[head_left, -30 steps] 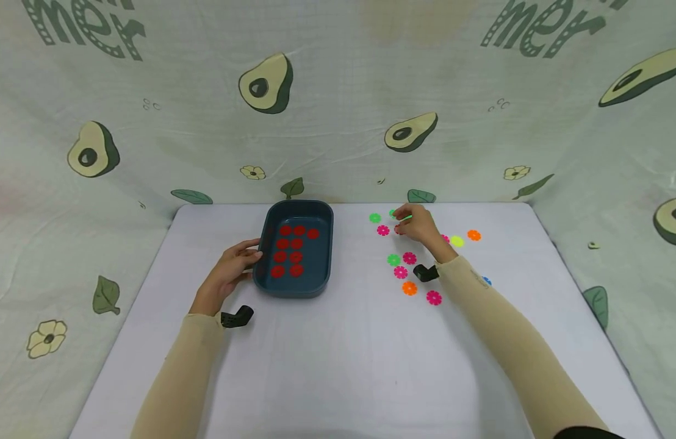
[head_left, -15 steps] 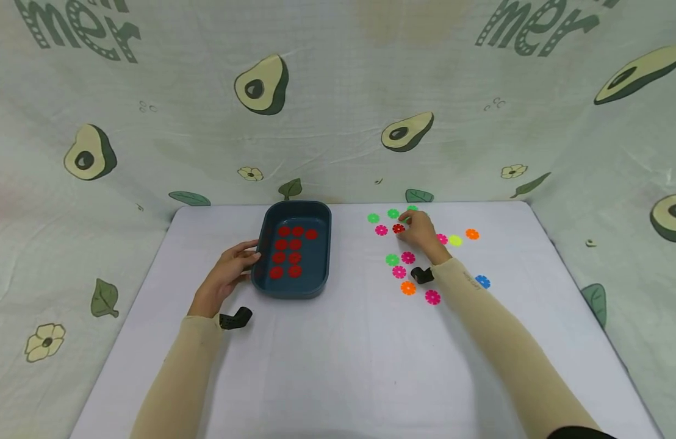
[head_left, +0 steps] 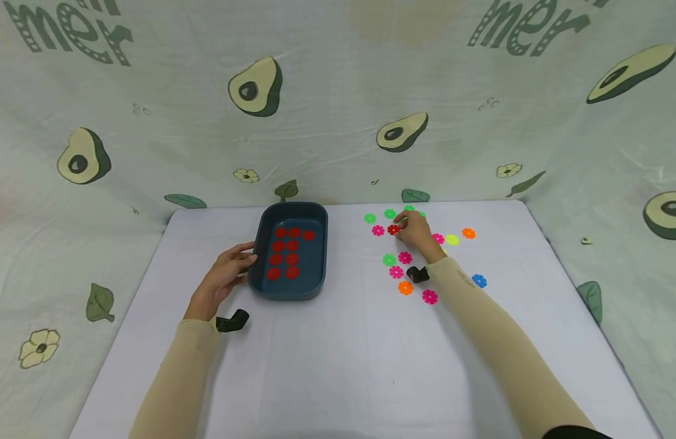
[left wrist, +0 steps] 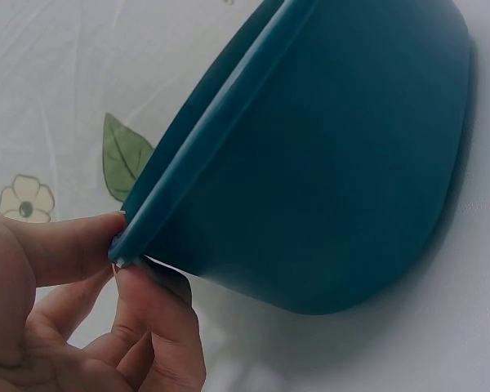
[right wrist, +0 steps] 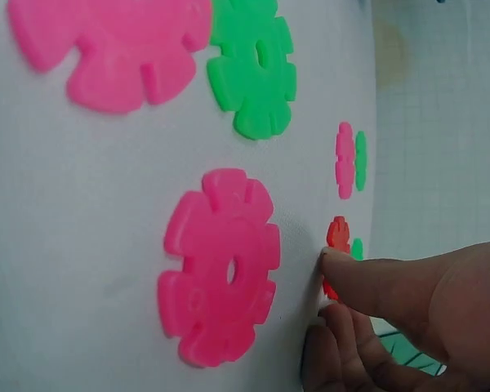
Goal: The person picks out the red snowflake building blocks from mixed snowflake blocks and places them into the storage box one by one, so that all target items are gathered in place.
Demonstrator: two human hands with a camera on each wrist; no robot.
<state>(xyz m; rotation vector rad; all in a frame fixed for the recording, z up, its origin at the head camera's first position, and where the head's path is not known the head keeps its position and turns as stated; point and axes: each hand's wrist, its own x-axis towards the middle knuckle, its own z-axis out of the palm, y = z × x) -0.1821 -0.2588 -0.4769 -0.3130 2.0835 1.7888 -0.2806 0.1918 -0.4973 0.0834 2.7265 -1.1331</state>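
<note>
My left hand point(head_left: 219, 280) holds the left rim of a dark blue tray point(head_left: 287, 291), thumb on top and fingers below, as the left wrist view shows. Several red discs point(head_left: 291, 259) lie flat inside the tray. My right hand point(head_left: 419, 236) is at the back of the table, pinching the edge of a red notched interlocking disc point(head_left: 393, 230). In the right wrist view the thumb point(right wrist: 376, 282) overlaps this red disc point(right wrist: 337, 233), and the other fingers curl in close to it, partly hiding it.
Loose interlocking discs surround the right hand: pink ones point(head_left: 429, 297), green ones point(head_left: 370, 218), orange ones point(head_left: 406, 288), a yellow one point(head_left: 452, 240) and a blue one point(head_left: 479, 281). The white table point(head_left: 327, 378) meets a patterned cloth point(head_left: 327, 146) behind.
My right hand has shifted slightly and its fingers have closed in at the red disc's right edge, leaving more of it showing. The left hand keeps its hold on the tray.
</note>
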